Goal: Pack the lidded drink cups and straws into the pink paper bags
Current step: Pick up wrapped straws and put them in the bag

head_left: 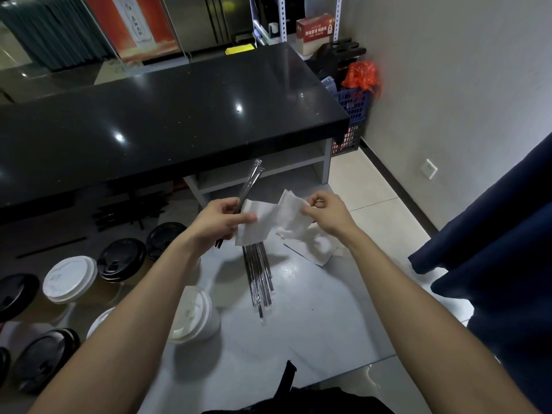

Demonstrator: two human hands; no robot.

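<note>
The left hand pinched two wrapped straws and a white napkin; the right hand pinched its far edge.

black-lidded cup cut off left

We read this as drink shop, back-of-counter area: long black counter across upper frame, orange promo poster upper left, steel fridge top centre, lidded takeaway cups lower left, wrapped straws centre, blue crates upper right.
</note>
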